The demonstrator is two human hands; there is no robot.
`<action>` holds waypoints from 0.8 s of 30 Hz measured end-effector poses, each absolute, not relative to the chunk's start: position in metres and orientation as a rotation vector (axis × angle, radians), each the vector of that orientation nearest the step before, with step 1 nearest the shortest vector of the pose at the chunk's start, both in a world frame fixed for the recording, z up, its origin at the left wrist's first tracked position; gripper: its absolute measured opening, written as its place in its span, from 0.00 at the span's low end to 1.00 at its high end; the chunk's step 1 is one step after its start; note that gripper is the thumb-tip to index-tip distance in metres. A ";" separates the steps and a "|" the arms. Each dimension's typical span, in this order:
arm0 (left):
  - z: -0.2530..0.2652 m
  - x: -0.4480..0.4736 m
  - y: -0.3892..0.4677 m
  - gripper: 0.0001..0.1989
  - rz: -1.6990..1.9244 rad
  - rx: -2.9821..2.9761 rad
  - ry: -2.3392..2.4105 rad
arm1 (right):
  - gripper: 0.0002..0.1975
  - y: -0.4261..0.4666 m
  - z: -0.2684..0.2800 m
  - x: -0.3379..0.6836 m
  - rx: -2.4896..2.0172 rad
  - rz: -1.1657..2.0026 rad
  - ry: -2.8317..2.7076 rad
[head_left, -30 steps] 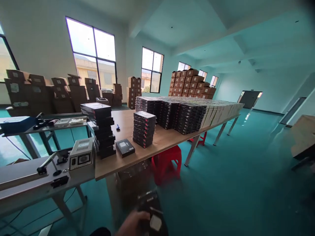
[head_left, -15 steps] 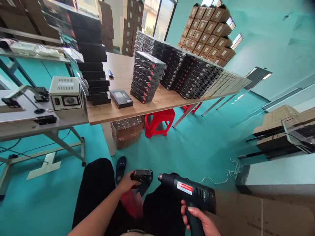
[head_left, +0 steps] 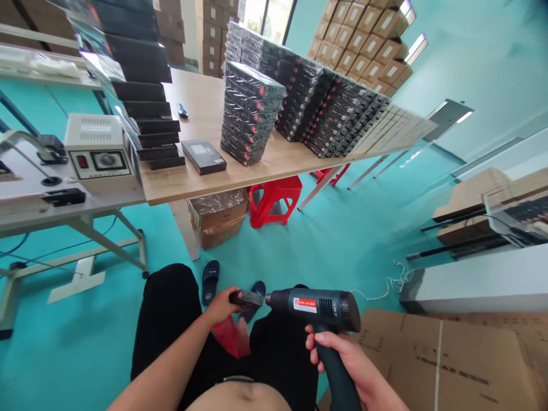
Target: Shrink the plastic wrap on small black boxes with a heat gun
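Note:
My right hand point(head_left: 331, 348) is wrapped round the handle of a dark heat gun point(head_left: 317, 308) with a red and white label. Its nozzle points left, close to the end of a small black box point(head_left: 249, 299). That box, in shiny clear wrap, is gripped at its left end by my left hand point(head_left: 225, 305), above my lap. Part of the left hand's fingers is hidden behind the box. Just under it a red piece of plastic or cloth point(head_left: 231, 335) lies between my legs.
Ahead stands a wooden table point(head_left: 205, 185) bearing a stack of wrapped black boxes point(head_left: 248, 114), a leaning stack point(head_left: 148, 108) and a single box point(head_left: 204, 156). Red stools point(head_left: 276, 200) and a carton point(head_left: 219, 220) are below. A controller point(head_left: 100, 151) sits left; flattened cardboard point(head_left: 445, 359) lies right.
The heat gun has moved left, bringing its nozzle closer to the wrapped box. My left hand has tilted the box slightly, and the whole view has shifted a little.

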State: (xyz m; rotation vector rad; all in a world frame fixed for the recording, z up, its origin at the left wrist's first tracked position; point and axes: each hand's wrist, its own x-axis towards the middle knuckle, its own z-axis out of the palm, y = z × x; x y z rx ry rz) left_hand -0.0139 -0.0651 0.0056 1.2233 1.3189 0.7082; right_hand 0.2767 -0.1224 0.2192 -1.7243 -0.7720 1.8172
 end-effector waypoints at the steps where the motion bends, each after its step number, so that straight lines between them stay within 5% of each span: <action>1: 0.006 -0.014 -0.066 0.19 0.719 1.254 1.316 | 0.15 -0.122 0.219 0.276 -1.725 1.816 -0.766; 24: -0.008 -0.017 -0.067 0.22 0.694 1.240 1.403 | 0.16 -0.112 0.187 0.254 -1.684 1.846 -0.764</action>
